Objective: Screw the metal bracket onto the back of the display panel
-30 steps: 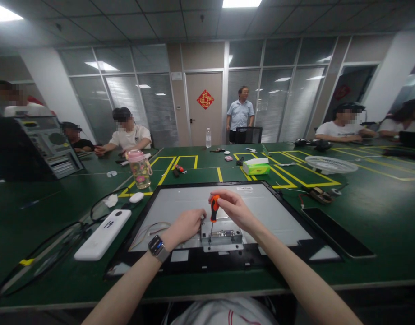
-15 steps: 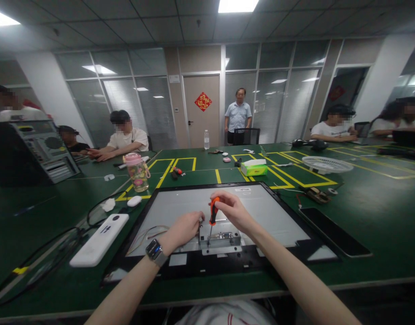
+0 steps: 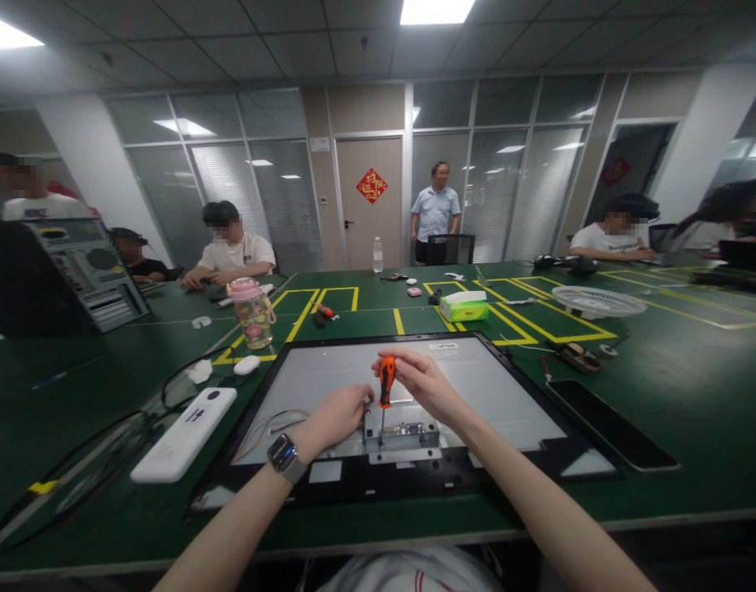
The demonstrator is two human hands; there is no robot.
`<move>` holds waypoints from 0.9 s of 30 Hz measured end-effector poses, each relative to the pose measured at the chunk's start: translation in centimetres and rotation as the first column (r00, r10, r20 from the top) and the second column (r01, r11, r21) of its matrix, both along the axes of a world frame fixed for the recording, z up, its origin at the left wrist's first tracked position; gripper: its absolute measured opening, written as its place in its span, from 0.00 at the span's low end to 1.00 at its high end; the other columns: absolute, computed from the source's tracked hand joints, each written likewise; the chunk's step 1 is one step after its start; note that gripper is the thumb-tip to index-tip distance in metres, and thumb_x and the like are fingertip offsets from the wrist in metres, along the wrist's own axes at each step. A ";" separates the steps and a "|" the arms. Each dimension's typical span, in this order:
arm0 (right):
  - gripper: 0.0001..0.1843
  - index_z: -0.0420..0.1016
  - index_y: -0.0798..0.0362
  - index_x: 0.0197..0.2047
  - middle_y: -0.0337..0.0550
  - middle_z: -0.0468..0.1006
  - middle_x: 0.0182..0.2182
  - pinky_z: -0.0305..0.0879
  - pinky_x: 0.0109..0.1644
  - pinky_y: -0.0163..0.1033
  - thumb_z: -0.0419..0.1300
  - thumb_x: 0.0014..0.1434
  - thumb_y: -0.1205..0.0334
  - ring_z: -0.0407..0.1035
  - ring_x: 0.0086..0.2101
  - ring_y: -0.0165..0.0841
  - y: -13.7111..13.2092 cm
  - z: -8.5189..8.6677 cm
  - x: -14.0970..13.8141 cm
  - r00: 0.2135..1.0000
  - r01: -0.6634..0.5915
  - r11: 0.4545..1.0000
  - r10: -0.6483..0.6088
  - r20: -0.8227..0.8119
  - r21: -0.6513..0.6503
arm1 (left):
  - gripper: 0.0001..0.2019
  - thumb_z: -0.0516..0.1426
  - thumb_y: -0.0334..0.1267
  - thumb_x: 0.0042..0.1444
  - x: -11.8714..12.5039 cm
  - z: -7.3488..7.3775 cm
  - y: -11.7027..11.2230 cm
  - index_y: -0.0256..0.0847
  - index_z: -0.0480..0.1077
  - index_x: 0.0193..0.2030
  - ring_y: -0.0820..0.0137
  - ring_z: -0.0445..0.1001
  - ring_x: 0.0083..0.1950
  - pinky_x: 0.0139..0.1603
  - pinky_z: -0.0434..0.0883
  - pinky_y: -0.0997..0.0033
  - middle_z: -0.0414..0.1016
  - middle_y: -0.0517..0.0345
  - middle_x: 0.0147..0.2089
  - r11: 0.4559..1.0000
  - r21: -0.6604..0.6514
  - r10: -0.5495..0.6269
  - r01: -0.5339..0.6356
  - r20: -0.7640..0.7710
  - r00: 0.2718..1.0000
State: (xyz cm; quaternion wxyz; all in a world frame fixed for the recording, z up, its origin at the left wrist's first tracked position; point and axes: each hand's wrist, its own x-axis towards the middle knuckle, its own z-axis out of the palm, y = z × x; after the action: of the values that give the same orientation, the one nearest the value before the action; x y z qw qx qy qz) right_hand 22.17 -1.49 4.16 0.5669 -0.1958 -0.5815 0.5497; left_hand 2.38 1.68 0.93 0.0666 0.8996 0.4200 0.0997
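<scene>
My right hand (image 3: 422, 380) is closed around the orange and black handle of a screwdriver (image 3: 386, 380). The screwdriver stands nearly upright, its shaft reaching down to the front part of a metal bracket (image 3: 418, 441) with connector ports. That bracket lies on the back of a flat display panel (image 3: 477, 395) with a black frame. My left hand (image 3: 336, 418), a watch on its wrist, has its fingers curled at the bracket's left corner and appears to grip it; the fingertips are partly hidden. Thin wires (image 3: 273, 423) run across the panel left of the bracket.
Left of the panel lie a white power bank (image 3: 184, 436), black cables (image 3: 100, 460) and a pink-lidded bottle (image 3: 251, 314). A phone (image 3: 609, 423) is at the right. Beyond are a tissue pack (image 3: 464, 307) and a white fan grille (image 3: 598, 301). Several people are around the table.
The screwdriver's handle has tipped slightly left and is more upright, and my right hand's fingers have shifted and straightened on it. My left hand stays at the bracket.
</scene>
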 end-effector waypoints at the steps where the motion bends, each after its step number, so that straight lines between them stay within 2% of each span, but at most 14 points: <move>1: 0.16 0.80 0.49 0.45 0.45 0.83 0.37 0.65 0.53 0.45 0.65 0.57 0.50 0.75 0.41 0.36 0.0 0.0 0.0 1.000 -0.001 1.000 0.001 0.006 0.000 | 0.14 0.46 0.27 0.62 0.0 0.0 0.0 0.39 0.70 0.48 0.58 0.78 0.46 0.46 0.70 0.65 0.79 0.46 0.45 1.000 -0.003 0.001 -0.001 0.001 1.000; 5: 0.15 0.81 0.50 0.40 0.41 0.81 0.35 0.67 0.47 0.39 0.71 0.50 0.53 0.74 0.37 0.33 0.3 -0.3 0.0 0.999 0.052 0.999 -0.052 0.013 -0.012 | 0.15 0.47 0.26 0.62 0.1 0.1 -0.1 0.40 0.70 0.49 0.59 0.77 0.48 0.48 0.69 0.65 0.79 0.47 0.46 1.000 -0.011 -0.002 0.002 0.012 1.000; 9: 0.15 0.80 0.51 0.36 0.39 0.79 0.31 0.66 0.39 0.37 0.73 0.47 0.53 0.73 0.33 0.31 0.3 -0.3 0.2 0.999 0.032 0.999 -0.032 0.007 -0.021 | 0.14 0.46 0.26 0.62 0.0 0.0 -0.1 0.39 0.70 0.47 0.60 0.77 0.47 0.48 0.69 0.65 0.79 0.48 0.45 1.000 -0.011 -0.006 0.006 0.021 1.000; 12: 0.13 0.81 0.50 0.37 0.40 0.79 0.32 0.67 0.43 0.38 0.70 0.51 0.52 0.74 0.35 0.32 0.0 0.0 0.1 1.000 -0.003 1.000 0.003 -0.008 -0.017 | 0.15 0.46 0.26 0.63 0.0 -0.1 0.0 0.40 0.70 0.48 0.60 0.77 0.47 0.48 0.69 0.66 0.78 0.49 0.46 1.000 -0.011 -0.012 0.012 0.029 1.000; 16: 0.14 0.80 0.49 0.42 0.43 0.81 0.35 0.67 0.48 0.42 0.66 0.57 0.51 0.75 0.38 0.34 -0.5 0.4 -0.1 0.993 -0.110 0.994 0.108 -0.054 -0.024 | 0.16 0.47 0.25 0.61 -0.1 -0.1 0.1 0.41 0.70 0.50 0.62 0.77 0.49 0.48 0.68 0.68 0.78 0.50 0.48 1.000 -0.017 -0.020 0.020 0.036 0.999; 21: 0.11 0.80 0.50 0.35 0.40 0.78 0.33 0.67 0.41 0.39 0.70 0.52 0.53 0.73 0.35 0.33 -0.3 0.3 0.1 0.998 -0.058 0.998 0.058 -0.019 0.010 | 0.15 0.46 0.26 0.63 -0.2 -0.1 -0.1 0.40 0.70 0.48 0.61 0.77 0.47 0.47 0.69 0.67 0.78 0.49 0.46 1.000 -0.005 -0.013 0.014 0.032 0.999; 23: 0.11 0.80 0.50 0.37 0.40 0.78 0.32 0.67 0.41 0.39 0.69 0.53 0.53 0.73 0.34 0.32 -0.2 0.3 0.2 0.999 -0.052 0.999 0.052 -0.013 0.007 | 0.14 0.46 0.26 0.63 -0.2 -0.1 -0.1 0.41 0.70 0.48 0.61 0.77 0.46 0.46 0.68 0.67 0.78 0.50 0.45 1.000 0.001 -0.011 0.011 0.027 1.000; 27: 0.14 0.79 0.50 0.44 0.43 0.80 0.35 0.67 0.46 0.41 0.65 0.58 0.52 0.74 0.37 0.33 -0.3 0.4 0.2 0.993 -0.110 0.994 0.109 -0.046 -0.019 | 0.14 0.47 0.26 0.62 -0.2 -0.1 -0.2 0.41 0.70 0.48 0.61 0.77 0.45 0.45 0.68 0.68 0.79 0.50 0.44 1.000 0.007 -0.001 0.001 0.017 1.000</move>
State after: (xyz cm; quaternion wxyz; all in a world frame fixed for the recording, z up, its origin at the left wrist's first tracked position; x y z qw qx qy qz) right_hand 22.37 -1.77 4.59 0.5466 -0.1576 -0.5725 0.5905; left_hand 2.22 1.52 0.81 0.0670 0.8991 0.4187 0.1088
